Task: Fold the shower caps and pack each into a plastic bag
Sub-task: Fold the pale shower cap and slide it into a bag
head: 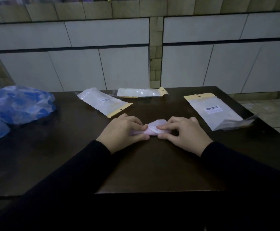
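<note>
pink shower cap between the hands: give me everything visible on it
The pink shower cap looks like thin, crinkly pale-pink plastic film, folded into a small narrow bundle lying flat on the dark table, near its middle. One corner peaks up toward the far side. The left hand covers its left end, and the right hand pinches its right end with thumb and forefinger. It is not yet in a bag.

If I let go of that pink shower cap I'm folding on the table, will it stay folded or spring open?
It will probably loosen. The pink shower cap looks thin and crinkly, held flat only by the left hand and right hand. Likely very light and floppy, sagging if lifted by one end. The blue shower caps nearby lie puffed up, which suggests the film resists staying creased.
</note>
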Tool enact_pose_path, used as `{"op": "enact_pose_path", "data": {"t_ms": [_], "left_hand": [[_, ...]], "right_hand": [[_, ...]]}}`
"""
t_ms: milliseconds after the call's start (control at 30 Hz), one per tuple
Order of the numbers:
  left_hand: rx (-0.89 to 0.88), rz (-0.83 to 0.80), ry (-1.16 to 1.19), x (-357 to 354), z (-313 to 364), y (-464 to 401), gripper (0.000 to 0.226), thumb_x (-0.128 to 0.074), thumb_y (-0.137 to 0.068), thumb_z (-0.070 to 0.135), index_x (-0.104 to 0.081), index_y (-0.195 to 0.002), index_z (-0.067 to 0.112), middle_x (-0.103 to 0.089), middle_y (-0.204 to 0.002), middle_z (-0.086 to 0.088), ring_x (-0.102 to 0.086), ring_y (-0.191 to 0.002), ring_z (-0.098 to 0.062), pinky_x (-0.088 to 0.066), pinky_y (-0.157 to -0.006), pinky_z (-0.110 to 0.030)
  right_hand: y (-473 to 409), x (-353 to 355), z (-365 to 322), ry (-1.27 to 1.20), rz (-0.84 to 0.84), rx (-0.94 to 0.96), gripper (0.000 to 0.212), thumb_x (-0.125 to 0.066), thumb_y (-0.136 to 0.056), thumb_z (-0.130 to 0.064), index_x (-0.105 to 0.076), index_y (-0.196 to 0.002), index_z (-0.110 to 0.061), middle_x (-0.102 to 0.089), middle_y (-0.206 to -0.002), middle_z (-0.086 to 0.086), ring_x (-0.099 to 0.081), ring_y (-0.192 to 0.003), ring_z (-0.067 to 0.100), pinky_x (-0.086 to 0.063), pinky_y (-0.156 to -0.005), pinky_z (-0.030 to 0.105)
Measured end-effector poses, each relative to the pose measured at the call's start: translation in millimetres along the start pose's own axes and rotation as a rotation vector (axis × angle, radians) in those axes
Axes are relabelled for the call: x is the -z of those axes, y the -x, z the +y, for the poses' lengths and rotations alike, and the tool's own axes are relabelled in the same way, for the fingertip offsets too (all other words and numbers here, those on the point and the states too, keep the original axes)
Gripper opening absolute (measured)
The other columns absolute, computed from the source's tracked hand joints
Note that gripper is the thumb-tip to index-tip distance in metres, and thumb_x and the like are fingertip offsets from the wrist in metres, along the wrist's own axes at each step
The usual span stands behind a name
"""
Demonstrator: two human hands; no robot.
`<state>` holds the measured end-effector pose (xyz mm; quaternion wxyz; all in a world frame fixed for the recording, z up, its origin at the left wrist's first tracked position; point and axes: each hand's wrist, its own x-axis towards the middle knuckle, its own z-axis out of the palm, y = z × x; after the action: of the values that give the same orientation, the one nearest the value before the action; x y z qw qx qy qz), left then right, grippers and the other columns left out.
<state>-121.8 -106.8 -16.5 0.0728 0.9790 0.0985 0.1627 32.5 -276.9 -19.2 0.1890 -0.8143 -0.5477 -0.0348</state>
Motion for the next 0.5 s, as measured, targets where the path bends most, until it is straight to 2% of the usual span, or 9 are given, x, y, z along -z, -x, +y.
{"op": "enact_pose_path", "data": {"t_ms": [133,267,400,500], "left_hand": [[0.041,-0.001,-0.007,-0.7,-1.8,-3.9,0.043,-0.057,-0.080,0.060,-0.070,-0.113,0.036,-0.057,-0.111,0.016,-0.046,-0.101,-0.009,-0.047,-0.083,-0.036],[-0.004,0.049,-0.070,-3.3,-0.1,1.9,0.046,-0.047,-0.084,0.060,-0.066,-0.118,0.037,-0.057,-0.108,0.014,-0.045,-0.098,-0.010,-0.047,-0.079,-0.038],[0.005,0.032,-0.080,1.3,4.9,4.9,0.050,-0.035,-0.088,0.061,-0.063,-0.121,0.039,-0.058,-0.105,0.014,-0.047,-0.095,-0.008,-0.046,-0.078,-0.034],[0.032,0.023,-0.064,1.6,9.5,7.5,0.047,-0.031,-0.092,0.057,-0.064,-0.119,0.038,-0.055,-0.097,0.015,-0.048,-0.089,-0.007,-0.041,-0.075,-0.029]], "right_hand": [[-2.6,0.1,-0.6,0.083,0.009,-0.005,0.039,-0.049,-0.089,-0.059,-0.056,-0.125,-0.046,-0.057,-0.113,-0.017,-0.050,-0.108,0.005,-0.029,-0.096,0.035],[-4.8,1.6,-4.5,0.112,0.001,-0.001,0.038,-0.047,-0.092,-0.056,-0.056,-0.127,-0.043,-0.060,-0.110,-0.014,-0.052,-0.105,0.006,-0.028,-0.098,0.035],[-3.5,6.4,-7.7,0.102,0.000,-0.014,0.037,-0.043,-0.095,-0.054,-0.059,-0.125,-0.040,-0.062,-0.108,-0.013,-0.052,-0.101,0.007,-0.027,-0.096,0.032],[-6.2,7.3,-6.5,0.004,-0.008,-0.072,0.032,-0.046,-0.095,-0.050,-0.064,-0.119,-0.037,-0.064,-0.118,-0.014,-0.051,-0.113,0.010,-0.025,-0.102,0.031]]}}
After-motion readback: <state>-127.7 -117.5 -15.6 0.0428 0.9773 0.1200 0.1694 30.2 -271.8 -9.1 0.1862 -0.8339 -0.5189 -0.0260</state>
